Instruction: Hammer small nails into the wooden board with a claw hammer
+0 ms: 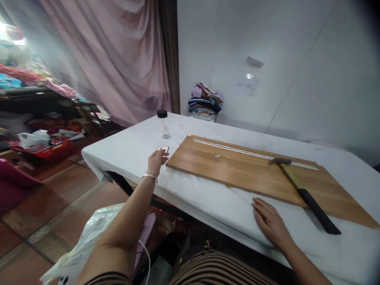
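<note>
A wooden board (237, 168) lies across the white-covered table, with a long white strip (231, 149) along its far edge. On the board rests a hammer (292, 178), its black handle reaching past the near edge. My left hand (156, 160), with a bracelet at the wrist, is at a phone (162, 149) left of the board; its fingers are bent over the phone, partly hiding it. Near the board's front edge, my right hand (270, 221) lies on the cloth with loosely spread fingers, holding nothing.
A clear bottle with a black lid (164, 126) stands behind the phone. Folded clothes (205, 102) are stacked beyond the table's far edge, by the wall. A white plastic bag (89, 237) hangs low at the left, and a red basket (49, 152) sits on the tiled floor.
</note>
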{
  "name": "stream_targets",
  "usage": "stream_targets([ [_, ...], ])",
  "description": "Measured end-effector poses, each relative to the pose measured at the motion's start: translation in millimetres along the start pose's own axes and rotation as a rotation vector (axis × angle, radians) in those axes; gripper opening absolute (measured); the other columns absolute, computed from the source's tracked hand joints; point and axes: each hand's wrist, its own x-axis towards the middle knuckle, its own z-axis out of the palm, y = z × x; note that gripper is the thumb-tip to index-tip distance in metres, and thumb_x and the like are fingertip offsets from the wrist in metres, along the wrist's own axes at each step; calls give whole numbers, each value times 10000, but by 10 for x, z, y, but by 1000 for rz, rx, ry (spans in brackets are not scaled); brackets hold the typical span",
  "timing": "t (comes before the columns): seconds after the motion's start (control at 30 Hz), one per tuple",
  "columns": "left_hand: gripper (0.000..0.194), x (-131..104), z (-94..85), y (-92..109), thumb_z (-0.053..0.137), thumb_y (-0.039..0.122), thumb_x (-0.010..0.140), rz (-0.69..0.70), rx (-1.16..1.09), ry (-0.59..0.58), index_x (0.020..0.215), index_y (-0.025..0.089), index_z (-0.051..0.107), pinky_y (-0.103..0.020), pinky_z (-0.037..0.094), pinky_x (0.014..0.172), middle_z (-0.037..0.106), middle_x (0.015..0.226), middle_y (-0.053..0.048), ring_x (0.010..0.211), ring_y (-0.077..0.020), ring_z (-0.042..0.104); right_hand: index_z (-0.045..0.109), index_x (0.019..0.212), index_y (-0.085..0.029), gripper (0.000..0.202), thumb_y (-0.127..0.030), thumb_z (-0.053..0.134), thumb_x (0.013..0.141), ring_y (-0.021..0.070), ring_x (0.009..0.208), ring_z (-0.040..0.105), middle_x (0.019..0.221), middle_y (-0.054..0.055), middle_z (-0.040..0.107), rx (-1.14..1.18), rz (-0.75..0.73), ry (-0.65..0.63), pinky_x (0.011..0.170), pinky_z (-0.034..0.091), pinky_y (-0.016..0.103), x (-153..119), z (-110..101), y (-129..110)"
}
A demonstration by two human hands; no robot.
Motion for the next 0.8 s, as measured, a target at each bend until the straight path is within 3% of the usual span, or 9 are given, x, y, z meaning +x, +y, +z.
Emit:
stream_targets([
  [0.23, 96, -444, 990, 14, 709, 285, 736, 89, 205, -371, 765, 193, 708, -273, 527, 749, 722, 802, -53, 789, -194, 655, 724, 1055, -180, 277, -261, 496, 919, 290, 1130, 646, 1181, 130, 711, 12, 37, -20, 950, 526, 503, 53, -23, -79],
  [0.37, 113, -604, 1506, -140, 646, 291, 799, 326, 439, -551, 808, 229, 740, -321, 497, 883, 737, 893, -62, 905, -234, 662, 720, 1063, -162, 272, -217, 500, 913, 292, 1141, 636, 1187, 140, 706, 15, 35, -12, 961, 515, 501, 60, -27, -113],
  [0.43, 168, -634, 1693, -206, 619, 340, 824, 414, 571, -576, 863, 240, 748, -327, 490, 878, 740, 959, -71, 916, -240, 657, 715, 1074, -150, 275, -202, 497, 914, 293, 1150, 629, 1189, 147, 703, 8, 30, -15, 971, 505, 502, 60, -27, -125],
  [0.63, 195, -588, 1977, -282, 582, 293, 812, 490, 1035, -558, 868, 210, 749, -326, 479, 854, 727, 1030, -105, 958, -250, 653, 697, 1099, -149, 271, -172, 505, 908, 290, 1184, 604, 1227, 150, 683, 14, 50, -29, 993, 483, 501, 63, -34, -166],
  [0.8, 239, -545, 2078, -249, 525, 222, 840, 520, 1206, -594, 934, 181, 742, -297, 480, 847, 712, 1087, -121, 998, -238, 650, 682, 1103, -148, 265, -149, 510, 902, 295, 1201, 590, 1245, 151, 672, 25, 52, -36, 1004, 470, 506, 69, -39, -194],
])
